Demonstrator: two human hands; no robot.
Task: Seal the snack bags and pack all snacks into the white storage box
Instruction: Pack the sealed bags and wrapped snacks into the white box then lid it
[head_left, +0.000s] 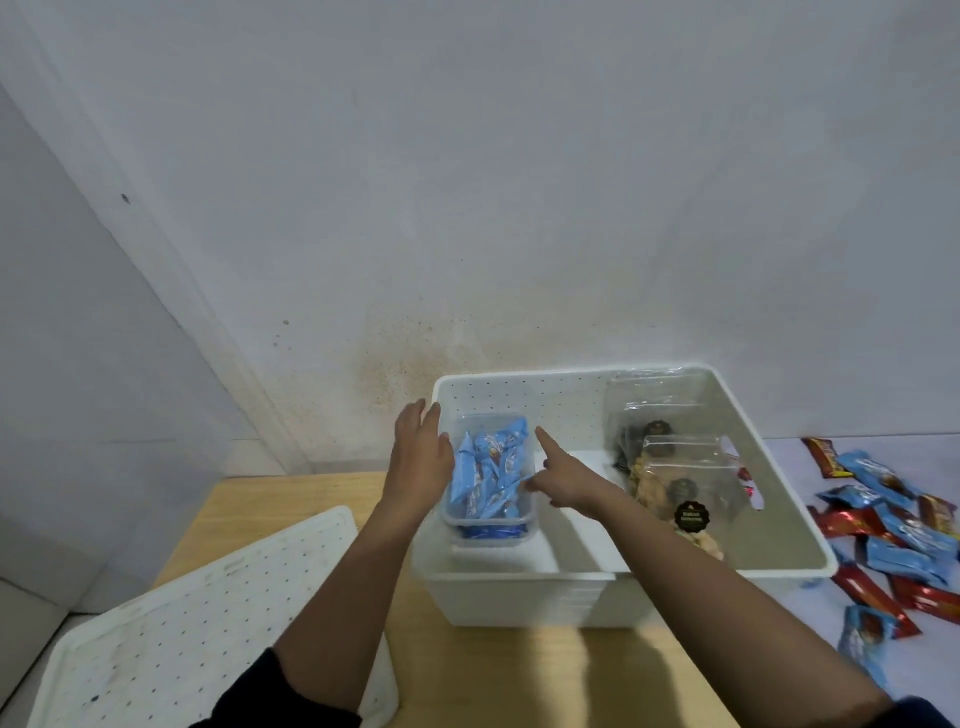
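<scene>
The white storage box stands on the table against the wall. At its left end, a clear plastic container full of blue snack packets sits between my hands. My left hand lies flat against the container's left side. My right hand presses its right side, thumb at the rim and forefinger stretched out. Clear snack bags with black round labels lie at the box's right end.
The box's perforated white lid lies at the front left, overhanging the wooden table. Several loose blue and red snack packets are scattered on a white surface right of the box. A wall stands close behind.
</scene>
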